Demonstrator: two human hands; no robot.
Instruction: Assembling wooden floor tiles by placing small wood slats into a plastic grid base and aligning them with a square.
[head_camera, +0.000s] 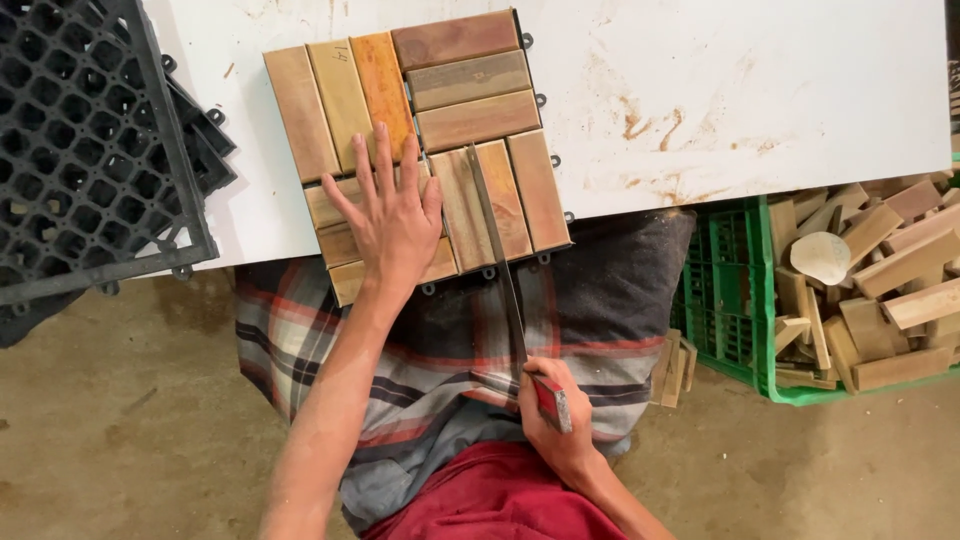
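1. Left hand (393, 222) lies flat, fingers spread, on wooden slat tile (420, 140) at the white tabletop's (750, 90) near edge.
2. Right hand (555, 420) is closed round a long metal blade's (497, 250) red handle; the blade rests across the tile's slats.
3. Black plastic grids (90, 150) sit at the left.
4. Green crate (735, 300) of wood offcuts (890, 270) stands at the right, on the floor.
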